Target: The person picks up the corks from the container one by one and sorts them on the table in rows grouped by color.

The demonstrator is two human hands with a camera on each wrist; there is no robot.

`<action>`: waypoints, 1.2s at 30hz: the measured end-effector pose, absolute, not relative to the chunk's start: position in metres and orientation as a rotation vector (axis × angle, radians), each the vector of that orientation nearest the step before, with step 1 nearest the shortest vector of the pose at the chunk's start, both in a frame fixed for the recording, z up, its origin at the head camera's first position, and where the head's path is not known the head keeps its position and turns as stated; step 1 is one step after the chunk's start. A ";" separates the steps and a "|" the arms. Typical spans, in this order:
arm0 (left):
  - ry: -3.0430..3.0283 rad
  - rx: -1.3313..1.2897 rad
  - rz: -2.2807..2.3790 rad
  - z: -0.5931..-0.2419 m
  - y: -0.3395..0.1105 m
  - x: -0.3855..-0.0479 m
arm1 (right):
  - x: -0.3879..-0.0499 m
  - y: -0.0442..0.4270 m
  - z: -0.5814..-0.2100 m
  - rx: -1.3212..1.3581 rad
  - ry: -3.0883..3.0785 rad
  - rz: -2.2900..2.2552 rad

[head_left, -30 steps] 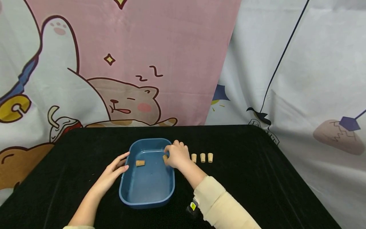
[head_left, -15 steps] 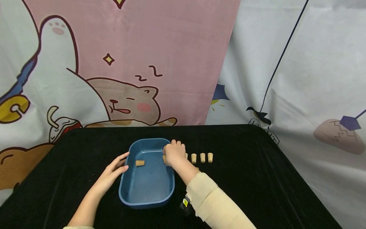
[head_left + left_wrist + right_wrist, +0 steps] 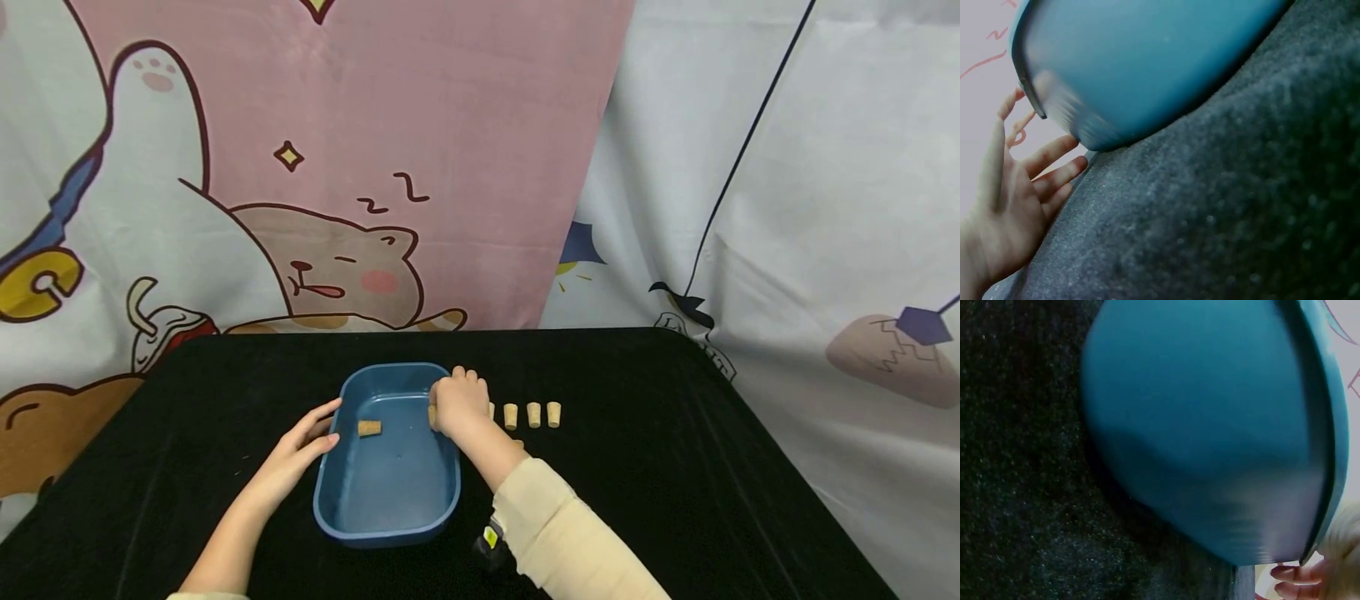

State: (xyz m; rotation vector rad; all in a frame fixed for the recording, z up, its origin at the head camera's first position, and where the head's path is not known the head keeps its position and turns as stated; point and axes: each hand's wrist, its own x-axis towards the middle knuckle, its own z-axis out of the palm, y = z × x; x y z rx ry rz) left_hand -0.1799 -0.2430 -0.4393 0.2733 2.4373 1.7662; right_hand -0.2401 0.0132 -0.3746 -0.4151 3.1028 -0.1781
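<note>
A blue plastic tray [image 3: 386,500] rests on the black-covered table in the head view. My left hand [image 3: 296,446] lies along its left side, with slightly bent, spread fingers touching the rim. The left wrist view shows those fingers [image 3: 1054,153] against the tray's outer wall. Over the right rim, my right hand [image 3: 461,407] pinches a cork [image 3: 432,417], mostly hidden behind the fingers. Another cork [image 3: 369,428] lies on its side inside the tray. Only the fingers [image 3: 1294,575] of my right hand show at the corner of the right wrist view, beside the tray wall.
Right of the tray, several corks stand in a row, among them a cork [image 3: 533,415] and the rightmost cork [image 3: 553,414]. One more cork [image 3: 517,444] peeks out behind my right wrist. A printed cloth [image 3: 480,167] hangs behind the black table [image 3: 675,500].
My right hand and forearm have shifted slightly left, with the cork still at the fingertips. More corks show past the wrist. The left hand and tray have stayed put.
</note>
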 end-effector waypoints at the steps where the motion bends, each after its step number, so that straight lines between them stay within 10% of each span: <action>1: 2.439 0.274 1.769 -0.439 -0.243 -0.180 | -0.240 0.014 -0.374 -0.417 3.109 -0.184; 36: 2.431 0.269 1.772 -0.441 -0.244 -0.182 | -0.202 0.065 -0.356 -0.607 3.177 -1.131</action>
